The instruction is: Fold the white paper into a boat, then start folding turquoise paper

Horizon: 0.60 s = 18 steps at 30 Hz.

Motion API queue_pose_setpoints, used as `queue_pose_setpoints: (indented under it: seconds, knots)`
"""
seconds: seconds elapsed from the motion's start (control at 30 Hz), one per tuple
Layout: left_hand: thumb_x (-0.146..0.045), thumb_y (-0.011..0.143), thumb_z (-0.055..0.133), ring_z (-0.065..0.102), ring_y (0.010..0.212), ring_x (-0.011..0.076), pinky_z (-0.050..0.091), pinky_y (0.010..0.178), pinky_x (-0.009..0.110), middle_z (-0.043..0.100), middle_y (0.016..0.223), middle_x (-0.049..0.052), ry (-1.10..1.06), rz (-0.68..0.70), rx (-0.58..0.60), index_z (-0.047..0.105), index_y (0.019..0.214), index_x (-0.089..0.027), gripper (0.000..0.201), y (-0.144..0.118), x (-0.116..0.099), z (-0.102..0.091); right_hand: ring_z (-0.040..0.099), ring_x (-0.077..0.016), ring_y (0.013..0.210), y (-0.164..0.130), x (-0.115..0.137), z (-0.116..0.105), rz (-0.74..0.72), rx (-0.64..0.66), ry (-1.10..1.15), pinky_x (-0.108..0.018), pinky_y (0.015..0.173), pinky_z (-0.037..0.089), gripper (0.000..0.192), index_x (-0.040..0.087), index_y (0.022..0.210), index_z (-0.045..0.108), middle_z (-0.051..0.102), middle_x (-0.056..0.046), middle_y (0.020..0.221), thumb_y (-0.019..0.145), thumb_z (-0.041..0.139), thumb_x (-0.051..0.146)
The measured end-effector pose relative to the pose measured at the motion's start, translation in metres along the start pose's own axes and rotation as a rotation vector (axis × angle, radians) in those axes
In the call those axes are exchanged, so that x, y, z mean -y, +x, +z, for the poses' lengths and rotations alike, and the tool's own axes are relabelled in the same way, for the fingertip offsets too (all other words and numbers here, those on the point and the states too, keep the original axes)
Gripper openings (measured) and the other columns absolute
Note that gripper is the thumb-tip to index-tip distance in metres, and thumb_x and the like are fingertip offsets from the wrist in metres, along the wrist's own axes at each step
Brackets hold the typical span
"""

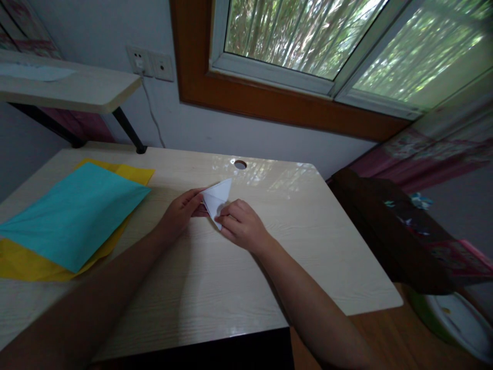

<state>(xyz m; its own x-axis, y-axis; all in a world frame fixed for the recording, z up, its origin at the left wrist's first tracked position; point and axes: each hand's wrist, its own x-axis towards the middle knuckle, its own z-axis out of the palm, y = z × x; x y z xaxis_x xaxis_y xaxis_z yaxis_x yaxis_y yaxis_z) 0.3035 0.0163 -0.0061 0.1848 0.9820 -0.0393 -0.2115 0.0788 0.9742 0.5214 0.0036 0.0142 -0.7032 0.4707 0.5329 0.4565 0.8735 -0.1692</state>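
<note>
Squarely between both hands, folded paper [217,199]

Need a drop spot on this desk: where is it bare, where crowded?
Bare: desk right of the right hand, and the near strip between both forearms. Crowded: left side, under teal sheet on yellow sheet; centre, white folded paper, left hand.

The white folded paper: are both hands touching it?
Touching. The head view shows the left hand pinching the white folded paper at its left edge, and the right hand with its fingers pressed on the lower corner.
</note>
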Motion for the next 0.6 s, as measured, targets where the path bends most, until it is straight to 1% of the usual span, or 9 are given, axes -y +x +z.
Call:
queue_pose_setpoints:
  seconds: [0.13,0.23,0.43,0.47,0.53,0.6]
  knots:
    - [-0.050,0.087,0.066,0.072,0.088,0.0212,0.061,0.078,0.036,0.074,0.105,0.009,0.009,-0.008,0.038,0.061,0.130,-0.018,0.054,0.0003,0.0005,-0.0018,0.056,-0.0240,0.096,-0.0005,0.0012,-0.0001,-0.010,0.031,0.002,-0.040,0.083,0.046,0.012,0.022,0.101,0.068,0.067,-0.009,0.103,0.096,0.057,0.024]
    - [-0.050,0.089,0.063,0.072,0.087,0.0206,0.061,0.077,0.035,0.074,0.106,0.010,-0.021,-0.011,0.059,0.063,0.129,-0.018,0.051,0.0009,0.0015,-0.0021,0.056,-0.0242,0.097,-0.0011,0.0017,0.0007,-0.030,0.036,-0.003,-0.040,0.084,0.047,0.013,0.021,0.103,0.068,0.067,-0.009,0.104,0.097,0.056,0.024]
    - [-0.043,0.083,0.070,0.069,0.089,0.0206,0.059,0.078,0.035,0.072,0.109,0.008,0.067,0.017,0.040,0.063,0.124,-0.017,0.049,0.0000,-0.0015,0.0004,0.058,-0.0241,0.099,-0.0012,0.0016,0.0051,-0.037,0.055,0.059,-0.040,0.085,0.048,0.015,0.023,0.107,0.068,0.067,-0.009,0.105,0.096,0.058,0.026]
    - [-0.042,0.083,0.070,0.069,0.088,0.0200,0.059,0.078,0.035,0.072,0.106,0.008,0.077,0.027,0.029,0.063,0.123,-0.017,0.048,-0.0001,-0.0025,0.0007,0.058,-0.0242,0.099,-0.0011,0.0018,0.0053,-0.041,0.060,0.079,-0.041,0.085,0.048,0.016,0.023,0.108,0.068,0.067,-0.009,0.105,0.096,0.060,0.029]
    - [-0.040,0.083,0.068,0.067,0.082,0.0179,0.058,0.075,0.033,0.070,0.094,0.004,0.096,0.050,0.009,0.060,0.124,-0.017,0.047,0.0001,-0.0037,0.0006,0.059,-0.0248,0.101,-0.0014,0.0024,0.0045,-0.033,0.051,0.119,-0.041,0.087,0.048,0.024,0.024,0.113,0.067,0.067,-0.009,0.107,0.093,0.065,0.037]
    - [-0.037,0.084,0.066,0.062,0.073,0.0151,0.056,0.070,0.030,0.064,0.080,-0.001,0.126,0.076,0.000,0.057,0.126,-0.019,0.046,0.0006,-0.0033,0.0000,0.060,-0.0255,0.103,-0.0022,0.0024,0.0022,0.015,-0.008,0.138,-0.043,0.090,0.047,0.034,0.026,0.121,0.064,0.067,-0.009,0.109,0.091,0.068,0.041]
